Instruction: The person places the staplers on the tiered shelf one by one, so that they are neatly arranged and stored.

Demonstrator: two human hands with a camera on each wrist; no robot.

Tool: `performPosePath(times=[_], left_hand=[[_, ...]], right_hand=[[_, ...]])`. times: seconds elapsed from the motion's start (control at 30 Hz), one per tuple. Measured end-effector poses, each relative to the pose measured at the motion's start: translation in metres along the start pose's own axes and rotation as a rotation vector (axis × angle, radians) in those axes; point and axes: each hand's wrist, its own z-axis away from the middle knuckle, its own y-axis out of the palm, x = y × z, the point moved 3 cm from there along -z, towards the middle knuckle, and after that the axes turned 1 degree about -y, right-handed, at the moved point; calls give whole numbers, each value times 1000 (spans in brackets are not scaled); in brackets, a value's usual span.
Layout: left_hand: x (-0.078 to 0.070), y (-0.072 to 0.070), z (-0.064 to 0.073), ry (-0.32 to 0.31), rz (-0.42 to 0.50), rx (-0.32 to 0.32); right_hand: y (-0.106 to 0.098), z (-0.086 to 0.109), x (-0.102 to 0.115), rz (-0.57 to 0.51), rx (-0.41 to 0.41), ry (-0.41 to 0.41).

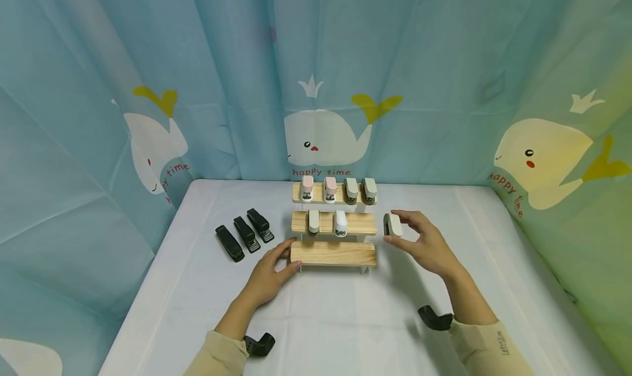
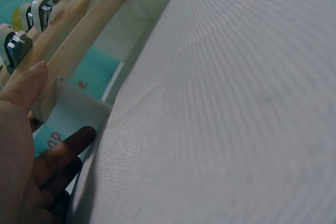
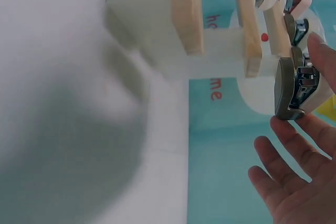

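Six staplers (image 1: 340,221) were shelved, three black ones (image 1: 246,234) weren't; a tenth (image 1: 395,225) was gripped by right hand (image 1: 427,247), stand (image 1: 333,253) by left hand (image 1: 267,278).

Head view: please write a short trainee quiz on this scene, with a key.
1. How many small pink or grey staplers stand on the top shelf of the pale wooden stepped stand?
2. Where do the elongated black staplers lie? A) bottom shelf B) left of the stand C) right of the stand
3. True or false: the right hand holds a black stapler.

Key: 1, four; 2, B; 3, false, it holds a small white dark-based stapler.
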Motion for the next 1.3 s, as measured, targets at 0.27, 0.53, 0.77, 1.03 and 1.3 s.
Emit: performPosePath(times=[0.27,0.53,0.77,1.03,1.3], left_hand=[[1,1,0,17,2,0],[1,1,-1,20,14,5],[-1,0,0,0,13,4],[-2,0,1,5,15,-6],[-2,-1,1,9,7,-8]], right_hand=[[11,-6,9,-23,18,-22],[21,-9,19,-53,21,-43],[31,-13,23,-72,19,-36],[37,-16,26,-63,20,-8],[42,-20,26,-54,12,0]])
